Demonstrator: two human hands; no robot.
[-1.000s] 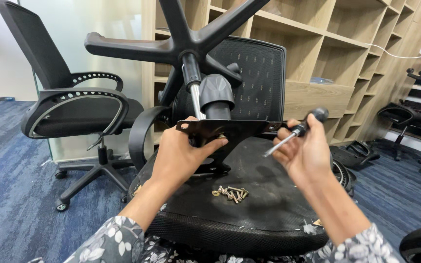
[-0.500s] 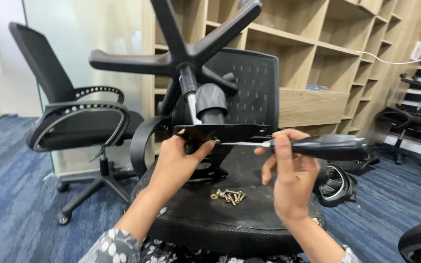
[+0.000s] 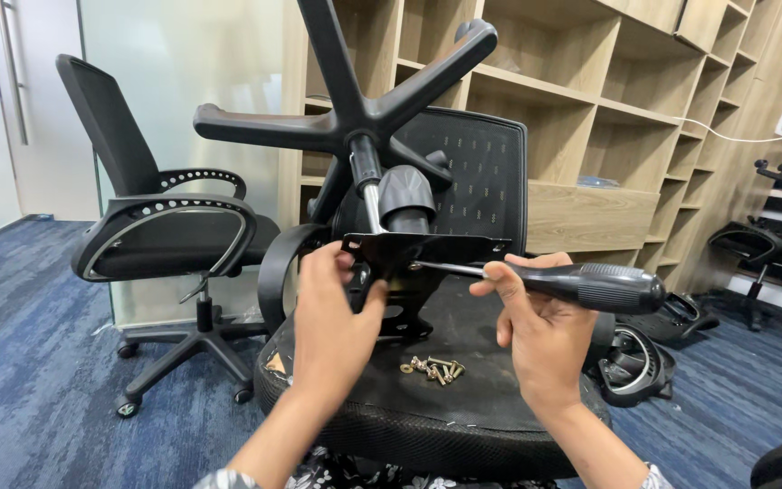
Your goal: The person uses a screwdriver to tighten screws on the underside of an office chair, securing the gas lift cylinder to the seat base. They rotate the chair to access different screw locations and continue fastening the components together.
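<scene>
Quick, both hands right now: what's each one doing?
Left hand: closed on the black metal plate, steadying it.
Right hand: closed on the screwdriver.

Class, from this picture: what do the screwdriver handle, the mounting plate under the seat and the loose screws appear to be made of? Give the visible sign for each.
Screwdriver handle: probably black plastic or rubber, matte with ridges.
Mounting plate: likely black-painted metal, thin, flat, sharp-edged.
Loose screws: metal, seemingly brass-coloured or zinc-plated, with a shiny glint.

Single head-mounted cam, angled fwd and slightly down from wearer's position. Close range: left hand (image 3: 335,312) and right hand (image 3: 540,330) fill lower centre. Just beyond fingertips: metal bracket (image 3: 423,246); farther behind, wooden shelving (image 3: 590,100). No 2nd view, so no shared area.
</scene>
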